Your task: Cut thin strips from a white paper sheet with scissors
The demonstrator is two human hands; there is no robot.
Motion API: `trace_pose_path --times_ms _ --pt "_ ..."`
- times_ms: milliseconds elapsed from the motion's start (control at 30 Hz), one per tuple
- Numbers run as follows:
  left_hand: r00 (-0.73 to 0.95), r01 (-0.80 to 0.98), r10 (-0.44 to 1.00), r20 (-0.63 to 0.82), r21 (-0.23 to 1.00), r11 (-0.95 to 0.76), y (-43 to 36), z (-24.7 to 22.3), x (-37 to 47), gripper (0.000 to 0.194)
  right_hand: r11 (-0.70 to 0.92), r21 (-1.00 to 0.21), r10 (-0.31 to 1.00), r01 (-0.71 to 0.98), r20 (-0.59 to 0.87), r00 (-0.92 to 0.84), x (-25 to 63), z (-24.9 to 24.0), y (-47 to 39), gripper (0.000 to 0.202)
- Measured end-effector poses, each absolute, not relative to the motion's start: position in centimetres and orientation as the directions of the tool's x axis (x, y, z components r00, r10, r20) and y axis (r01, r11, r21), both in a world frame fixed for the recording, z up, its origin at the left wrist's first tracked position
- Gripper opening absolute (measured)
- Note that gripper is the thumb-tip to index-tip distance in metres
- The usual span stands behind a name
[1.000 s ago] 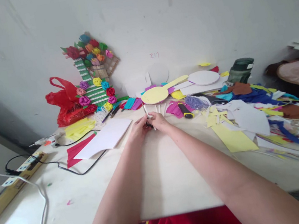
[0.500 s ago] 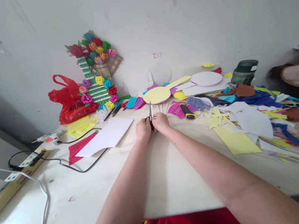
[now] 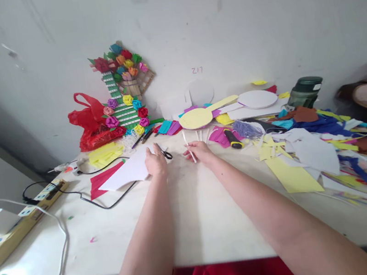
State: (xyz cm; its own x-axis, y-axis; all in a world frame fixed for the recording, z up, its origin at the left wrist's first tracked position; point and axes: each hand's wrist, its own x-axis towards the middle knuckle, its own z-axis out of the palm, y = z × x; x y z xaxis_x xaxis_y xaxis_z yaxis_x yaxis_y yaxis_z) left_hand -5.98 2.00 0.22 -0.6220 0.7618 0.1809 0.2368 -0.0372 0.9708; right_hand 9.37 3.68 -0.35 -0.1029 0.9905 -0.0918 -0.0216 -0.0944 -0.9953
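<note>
My right hand (image 3: 200,152) pinches a thin white stick (image 3: 190,151), which stands tilted between the fingertips. Over the right edge of a white sheet of board (image 3: 124,171), my left hand (image 3: 155,161) has its fingers stretched out and seems to grip nothing. Just right of those fingers lie black-handled scissors (image 3: 167,155), their blades partly hidden by the hand. More thin white strips (image 3: 201,135) rest on the table beyond my right hand. A yellow oval with a handle (image 3: 196,118) is behind them.
At the right, a yellow-and-black cutter (image 3: 233,139) lies beside paper scraps (image 3: 314,149). A green bottle (image 3: 305,92) stands behind. Paper-flower decorations (image 3: 120,103) and a red plastic bag (image 3: 91,124) are at the back left. A power strip (image 3: 20,228) with cables runs along the left.
My left hand has moved left, away from my right hand, and let go of the scissors, which now lie beside the board. My right hand still holds the white stick.
</note>
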Motion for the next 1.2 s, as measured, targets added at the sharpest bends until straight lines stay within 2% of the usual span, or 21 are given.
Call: trace_pose_path --times_ms 67,200,300,433,667,833,1000,1200 --pt "-0.608 0.227 0.768 0.201 0.971 -0.075 2.0 0.0 -5.4 0.046 -0.083 -0.995 0.98 -0.062 -0.07 -0.186 9.4 -0.3 3.3 0.012" --pt "-0.386 0.136 0.908 0.163 0.984 -0.119 2.2 -0.4 -3.8 0.046 -0.016 -0.997 0.95 -0.076 0.008 -0.311 9.5 -0.4 3.0 0.015" --pt "-0.296 0.014 0.945 0.14 0.99 -0.142 2.3 -0.5 -3.2 0.044 0.024 -0.999 0.927 -0.043 0.038 -0.373 9.5 -0.4 2.9 0.014" --pt "-0.261 -0.084 0.954 0.15 0.981 -0.177 2.3 -0.5 -3.3 0.039 0.016 -1.0 0.902 -0.02 0.023 -0.432 9.7 0.0 2.7 0.016" --pt "-0.263 -0.135 0.958 0.115 0.979 -0.155 2.2 -0.6 -3.7 0.036 -0.059 -0.996 0.824 -0.06 -0.015 -0.567 10.0 -0.3 2.8 0.02" --pt "-0.294 -0.18 0.947 0.129 0.966 -0.188 2.7 -0.9 -3.7 0.034 -0.043 -0.993 0.882 -0.106 0.012 -0.472 10.1 -0.3 2.8 0.025" --pt "-0.36 -0.249 0.93 0.07 0.954 -0.168 3.3 -0.9 -3.5 0.034 -0.061 -0.992 0.94 -0.112 -0.019 -0.34 10.4 -0.6 2.7 0.031" --pt "-0.33 -0.331 0.941 0.073 0.925 -0.188 3.1 -0.8 -3.4 0.035 0.031 -0.999 0.962 0.009 0.028 -0.27 9.2 -1.1 2.5 0.024"
